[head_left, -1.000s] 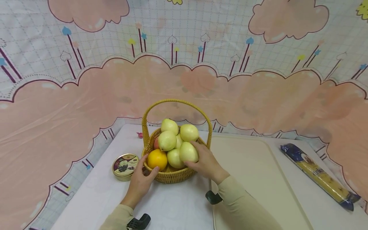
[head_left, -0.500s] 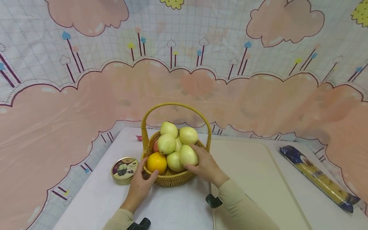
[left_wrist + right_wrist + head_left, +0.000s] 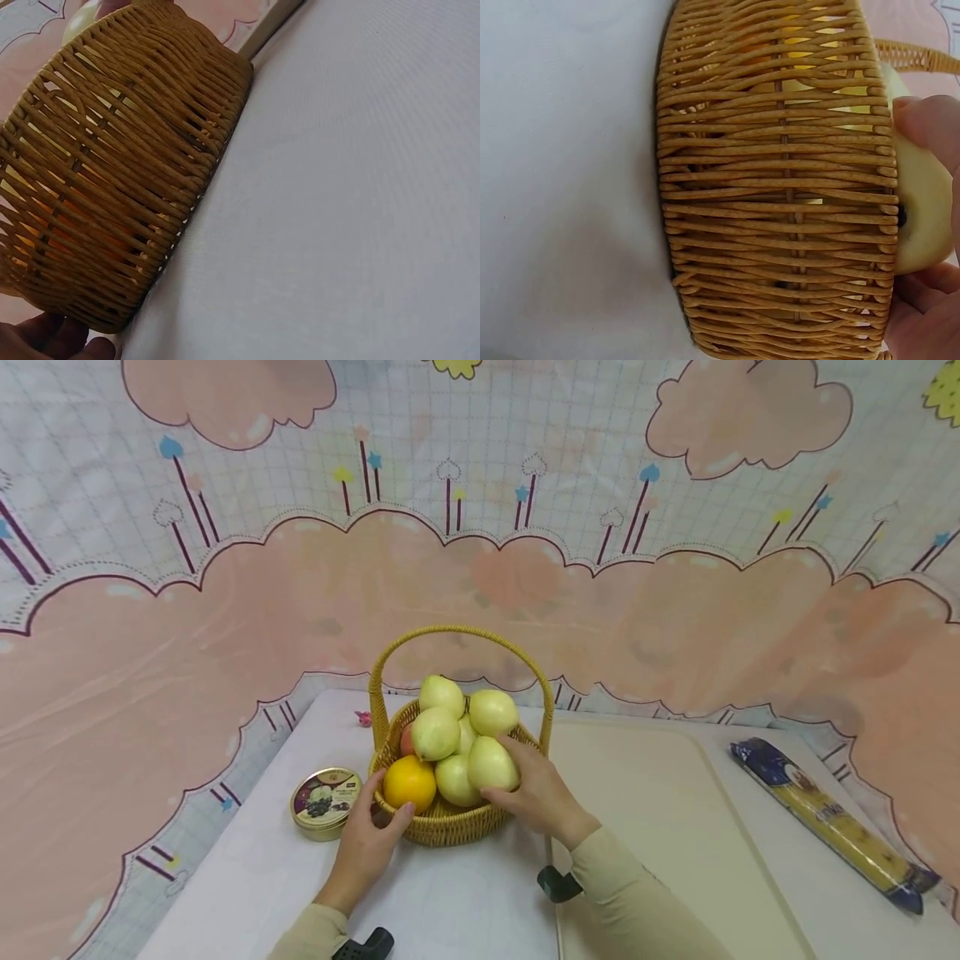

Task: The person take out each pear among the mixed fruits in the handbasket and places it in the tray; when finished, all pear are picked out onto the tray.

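A big cloth with pink clouds hangs behind the white table. A flat tan board lies on the table's right side. The yellow-brown basket stands upright on the table, just left of the board, full of fruit. A long, shiny blue and gold pack lies far to the right. The left hand has its thumb and pointer finger spread at the basket's front left edge; I can't tell how hard it holds. The right hand pinches the front right green fruit between thumb and fingers. A round tin sits just beside the left hand. An orange fruit is inside the basket, near the left thumb. A tiny pink thing lies behind the tin.
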Demonstrator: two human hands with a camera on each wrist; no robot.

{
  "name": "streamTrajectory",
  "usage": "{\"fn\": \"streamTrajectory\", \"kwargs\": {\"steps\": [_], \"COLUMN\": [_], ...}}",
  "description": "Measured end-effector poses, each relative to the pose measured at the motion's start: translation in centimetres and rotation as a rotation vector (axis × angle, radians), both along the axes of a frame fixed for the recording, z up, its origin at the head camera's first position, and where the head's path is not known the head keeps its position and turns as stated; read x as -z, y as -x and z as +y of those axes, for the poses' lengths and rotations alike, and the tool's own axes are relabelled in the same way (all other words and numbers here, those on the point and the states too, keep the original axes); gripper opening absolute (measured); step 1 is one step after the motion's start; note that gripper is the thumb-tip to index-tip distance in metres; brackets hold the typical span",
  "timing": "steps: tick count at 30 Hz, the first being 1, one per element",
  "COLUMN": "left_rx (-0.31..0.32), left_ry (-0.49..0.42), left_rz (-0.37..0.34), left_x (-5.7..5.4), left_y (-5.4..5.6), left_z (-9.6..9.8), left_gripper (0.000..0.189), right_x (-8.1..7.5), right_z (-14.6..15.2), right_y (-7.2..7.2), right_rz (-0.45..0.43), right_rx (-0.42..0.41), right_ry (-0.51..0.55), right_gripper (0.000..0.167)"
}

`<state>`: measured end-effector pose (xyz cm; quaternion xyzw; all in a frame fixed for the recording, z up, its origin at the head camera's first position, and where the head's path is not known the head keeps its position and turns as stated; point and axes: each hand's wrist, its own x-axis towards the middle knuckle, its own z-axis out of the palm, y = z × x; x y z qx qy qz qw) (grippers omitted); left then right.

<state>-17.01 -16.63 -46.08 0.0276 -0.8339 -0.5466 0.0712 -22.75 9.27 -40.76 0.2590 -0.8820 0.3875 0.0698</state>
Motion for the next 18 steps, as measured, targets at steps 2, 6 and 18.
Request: {"fn": "streamTrajectory", "kwargs": {"steps": [2, 6, 18], "left_rx": [0.0, 0.001, -0.003], "left_ry": [-0.004, -0.006, 0.001], "left_rz": [-0.001, -0.015, -0.01], "left_x": [0.0, 0.1, -0.3], "left_y": [0.0, -0.1, -0.1], "left_z": [0.0, 0.1, 0.0], "left_gripper": [0.073, 0.073, 0.072], "right_x": [0.0, -0.1, -2.0], "right_z": [0.0, 0.2, 1.3], "right_y": [0.0, -0.2, -1.0], "right_rz": [0.003, -0.005, 0.013], "right_rx": [-0.002, -0.006, -0.035], "right_ry": [-0.002, 0.019, 0.077], "right_gripper": [0.075, 0.076, 0.073]}}
